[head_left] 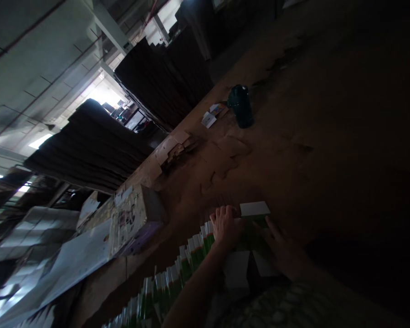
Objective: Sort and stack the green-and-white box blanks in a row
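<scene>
A green and white folding carton (255,209) lies in front of me with white flaps (237,269) on its near side. My left hand (225,226) has its fingers curled at the carton's left end. Over the right part of it my right hand (287,253) lies with fingers stretched and apart, touching it. Deep shadow hides the right thumb and palm. Beside my left forearm runs a long row of similar green and white cartons (191,253), packed upright side by side.
A dark green jug-like container (241,107) stands farther off on the brown tabletop (198,173). Small cardboard pieces (172,148) and white cards (209,119) lie along the far edge. A taped box (133,221) sits at left; tall dark stacks (89,146) rise behind.
</scene>
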The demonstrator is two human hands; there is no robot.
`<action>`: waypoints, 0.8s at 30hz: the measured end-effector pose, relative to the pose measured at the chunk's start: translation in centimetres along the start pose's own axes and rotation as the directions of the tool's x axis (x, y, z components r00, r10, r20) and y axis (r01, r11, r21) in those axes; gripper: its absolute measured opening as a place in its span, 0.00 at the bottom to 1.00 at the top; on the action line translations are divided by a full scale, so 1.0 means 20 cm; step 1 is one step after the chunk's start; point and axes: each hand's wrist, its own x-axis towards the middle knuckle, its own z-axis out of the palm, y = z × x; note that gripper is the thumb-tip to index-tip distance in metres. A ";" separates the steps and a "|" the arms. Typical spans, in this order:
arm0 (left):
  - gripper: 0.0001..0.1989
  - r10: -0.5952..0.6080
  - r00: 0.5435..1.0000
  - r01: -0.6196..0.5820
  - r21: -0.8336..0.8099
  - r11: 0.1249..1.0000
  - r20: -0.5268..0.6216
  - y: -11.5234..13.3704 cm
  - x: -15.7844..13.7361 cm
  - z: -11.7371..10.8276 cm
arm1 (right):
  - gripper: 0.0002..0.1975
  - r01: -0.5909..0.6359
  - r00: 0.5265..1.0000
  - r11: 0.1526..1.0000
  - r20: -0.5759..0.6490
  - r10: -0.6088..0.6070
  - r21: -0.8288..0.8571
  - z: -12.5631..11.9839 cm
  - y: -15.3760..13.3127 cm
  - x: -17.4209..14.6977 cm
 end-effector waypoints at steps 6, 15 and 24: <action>0.31 0.143 0.985 -0.146 0.020 0.989 0.099 0.02 0.00 0.02 | 0.28 -0.038 0.998 0.995 0.053 0.034 0.091 -0.21 0.37 0.02; 0.35 0.106 0.988 -0.095 -0.105 0.990 0.114 0.03 0.05 0.00 | 0.27 -0.180 0.983 0.941 0.088 0.161 0.285 -0.63 0.40 0.06; 0.13 0.035 0.999 -0.036 0.037 0.999 0.014 0.04 0.06 -0.14 | 0.25 -0.209 0.945 0.888 0.319 0.075 0.409 -0.59 0.14 0.11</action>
